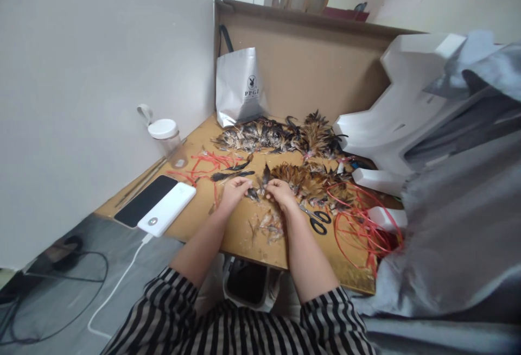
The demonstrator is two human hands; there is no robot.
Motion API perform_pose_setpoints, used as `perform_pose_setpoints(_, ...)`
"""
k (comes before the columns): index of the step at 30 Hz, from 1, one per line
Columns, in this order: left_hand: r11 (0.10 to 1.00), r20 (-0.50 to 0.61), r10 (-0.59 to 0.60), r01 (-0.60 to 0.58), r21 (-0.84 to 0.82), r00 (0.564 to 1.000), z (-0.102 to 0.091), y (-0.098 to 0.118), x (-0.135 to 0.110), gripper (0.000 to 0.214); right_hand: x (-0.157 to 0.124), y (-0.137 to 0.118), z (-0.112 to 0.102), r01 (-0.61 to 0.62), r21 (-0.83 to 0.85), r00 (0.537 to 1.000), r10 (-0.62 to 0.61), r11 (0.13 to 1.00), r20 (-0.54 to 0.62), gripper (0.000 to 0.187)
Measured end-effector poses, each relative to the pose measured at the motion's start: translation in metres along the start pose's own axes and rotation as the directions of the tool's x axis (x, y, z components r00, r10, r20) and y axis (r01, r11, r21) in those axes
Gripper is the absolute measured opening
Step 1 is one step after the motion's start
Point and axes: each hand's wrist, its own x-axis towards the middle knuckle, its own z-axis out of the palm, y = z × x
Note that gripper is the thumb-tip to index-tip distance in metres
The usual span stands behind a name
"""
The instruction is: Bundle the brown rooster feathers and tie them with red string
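From where I stand, the white power bank (166, 209) at the table's (236, 235) front left corner looks the first worry: its cable (123, 279) drops over the edge, so a knee or sleeve catching it could drag the thing off, perhaps with the phone (146, 201) beside it. Nearer the middle, the loose fluff (267, 226) lies close to the front edge, and a draught or a sweeping forearm could scatter it to the floor. To its right, the scissors (318, 222) lie near the right forearm, where a careless shift might nudge them into the red strips (362, 230) by the right front corner and snag the tangle. As for the pose, both forearms reach in over the front edge and converge mid-table. The left hand (237, 189) bends its fingers inward beside a small dark feather (253, 195); I cannot tell whether they grip it. The right hand (279, 189), turned inward, seems to pinch the base of an upright feather (266, 172) between thumb and fingers, just left of the brown feather pile (299, 177). A slack pinch could let that slender quill twist or slip.
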Motion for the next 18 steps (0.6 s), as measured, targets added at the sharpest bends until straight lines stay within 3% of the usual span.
perform_pose_setpoints(12, 0.98, -0.001, 0.181, -0.18, 0.088, 0.984, 0.01, -0.011, -0.011, 0.021, -0.003, -0.002, 0.009, 0.091, 0.117, 0.995, -0.094, 0.989, 0.022, 0.024)
perform_pose_setpoints(18, 0.953, 0.134, 0.233, -0.254, 0.166, 0.963, 0.006, -0.024, -0.007, 0.026, -0.004, 0.0, 0.008, 0.066, 0.122, 0.989, -0.081, 0.99, 0.121, 0.022)
